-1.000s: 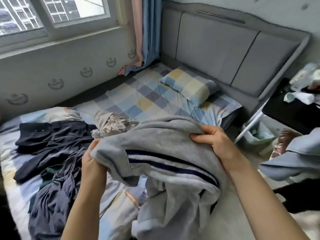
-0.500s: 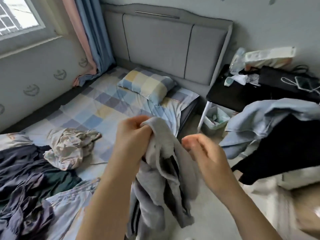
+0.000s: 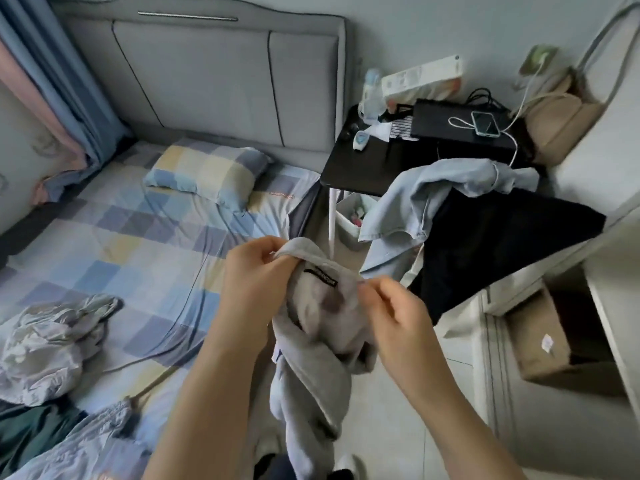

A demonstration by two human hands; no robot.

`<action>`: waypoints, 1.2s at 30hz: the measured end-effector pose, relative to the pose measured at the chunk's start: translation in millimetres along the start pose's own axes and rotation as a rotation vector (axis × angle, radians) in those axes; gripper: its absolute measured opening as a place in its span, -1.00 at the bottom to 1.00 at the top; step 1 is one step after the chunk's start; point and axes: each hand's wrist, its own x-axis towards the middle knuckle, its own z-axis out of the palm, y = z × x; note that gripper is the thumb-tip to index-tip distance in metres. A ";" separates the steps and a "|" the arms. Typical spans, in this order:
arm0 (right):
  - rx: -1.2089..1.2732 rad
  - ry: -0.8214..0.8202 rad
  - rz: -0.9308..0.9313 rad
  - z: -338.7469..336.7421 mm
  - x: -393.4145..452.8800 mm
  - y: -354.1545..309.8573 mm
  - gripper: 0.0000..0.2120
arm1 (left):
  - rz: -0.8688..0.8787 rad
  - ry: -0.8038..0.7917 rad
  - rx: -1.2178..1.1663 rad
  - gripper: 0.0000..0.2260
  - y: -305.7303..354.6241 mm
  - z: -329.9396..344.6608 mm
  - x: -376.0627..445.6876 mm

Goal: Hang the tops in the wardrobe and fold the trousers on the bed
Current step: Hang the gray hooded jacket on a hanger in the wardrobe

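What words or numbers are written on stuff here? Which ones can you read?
None can be read.
Black label inside the grey top: light lettering, too blurred.
Orange print on the bedsheet: too small.
White box on the black table: print too small.

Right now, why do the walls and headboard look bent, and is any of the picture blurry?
Head view: the wide-angle lens bows the headboard and wall edges near the frame's border. Soft daylight, no harsh shadows or glare. The grey top pinched by the left hand and right hand is fairly sharp; the right edge by the cardboard box smears with motion blur.
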 end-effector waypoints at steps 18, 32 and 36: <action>0.501 0.716 0.491 -139.0 68.3 3.3 -0.75 | -0.420 -1.038 -0.262 -0.59 16.5 102.0 106.1; -0.598 0.525 0.389 -75.2 63.6 57.2 -0.84 | -0.488 -1.245 -0.280 -0.40 58.0 170.1 134.3; 0.159 0.831 0.584 -100.7 48.0 51.9 -0.81 | -0.250 -1.378 -0.126 -0.68 65.4 190.6 141.5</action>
